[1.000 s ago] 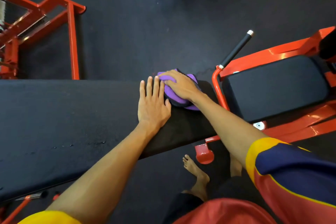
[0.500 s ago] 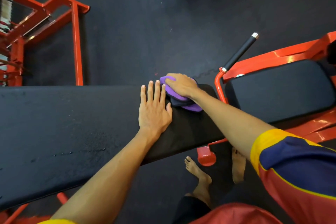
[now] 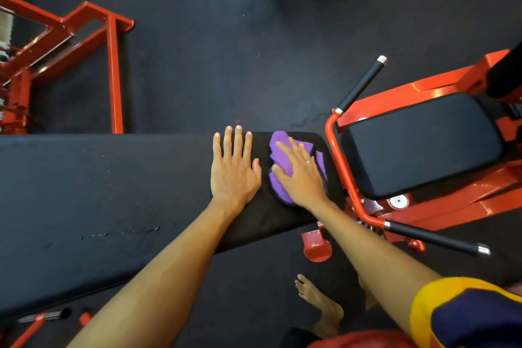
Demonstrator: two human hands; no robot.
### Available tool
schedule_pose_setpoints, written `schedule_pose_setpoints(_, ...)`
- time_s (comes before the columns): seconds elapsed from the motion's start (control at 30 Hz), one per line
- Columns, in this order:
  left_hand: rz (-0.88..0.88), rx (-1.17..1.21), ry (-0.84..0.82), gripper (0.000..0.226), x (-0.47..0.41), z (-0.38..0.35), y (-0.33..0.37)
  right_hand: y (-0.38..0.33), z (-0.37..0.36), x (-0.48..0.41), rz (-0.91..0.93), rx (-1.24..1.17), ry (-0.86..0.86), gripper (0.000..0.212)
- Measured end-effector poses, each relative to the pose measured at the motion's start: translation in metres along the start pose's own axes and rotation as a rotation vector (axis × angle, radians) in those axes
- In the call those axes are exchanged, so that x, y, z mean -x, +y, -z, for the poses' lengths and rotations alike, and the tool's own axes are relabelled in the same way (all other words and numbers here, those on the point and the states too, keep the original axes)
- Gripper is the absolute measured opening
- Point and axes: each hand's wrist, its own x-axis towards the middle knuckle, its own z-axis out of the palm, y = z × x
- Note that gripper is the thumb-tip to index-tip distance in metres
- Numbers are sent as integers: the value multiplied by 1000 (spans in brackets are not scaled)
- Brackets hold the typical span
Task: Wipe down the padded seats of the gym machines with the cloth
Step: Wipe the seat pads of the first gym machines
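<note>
Dark rubber gym floor fills the view; nearest the camera are a bare foot (image 3: 319, 302) and a yellow-trimmed navy sleeve (image 3: 466, 313) on the right arm. Both forearms reach up onto a long black pad (image 3: 99, 192) that runs across from the left edge. Left hand (image 3: 234, 169) lies flat on the pad, fingers straight and together, holding nothing, likely bracing. Right hand (image 3: 302, 178), just beside it but not touching, is spread palm-down on the purple cloth (image 3: 279, 155), pressing it rather than clutching it; a ring shows on one finger. Cloth sits bunched on the pad's right end, near the far edge. Progress, as a judgement: mid-wipe on this end only. Pale specks (image 3: 127, 232) along the near side of the left stretch suggest that part is not done, though they may be wear. Second seat pad (image 3: 423, 144), further right on a red frame (image 3: 347, 178) with two black grip handles (image 3: 361, 85), has no cloth on it, so it probably remains; whether it is clean cannot be told. Another red rack (image 3: 110, 65) stands far left. No brand, label or writing is readable anywhere.
</note>
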Motion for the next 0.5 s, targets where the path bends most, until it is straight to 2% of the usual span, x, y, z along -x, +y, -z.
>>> schedule_pose_setpoints(0.1,8,-11,-3,67,-1,0,-2,19,11,-23,-193,35,-11,64)
schedule_pose_setpoints(0.17,10,-16,-1,66,0,-1,-1,3,7,-38,-298,18,11,64)
schedule_pose_setpoints(0.23,-1,-29,-2,66,1,0,-1,-26,-2,-29,-244,16,3,62)
schedule_pose_setpoints(0.3,-20,-47,-4,65,5,-1,-3,-44,-12,6,-70,-24,7,63)
schedule_pose_setpoints(0.4,-43,-43,-14,63,12,-1,-7,-24,-16,60,131,-52,50,64)
schedule_pose_setpoints(0.43,-51,-42,-20,62,17,0,-9,-11,-16,71,130,-13,94,64)
schedule_pose_setpoints(0.5,-59,-38,-24,62,27,2,-13,10,-10,76,12,29,170,58)
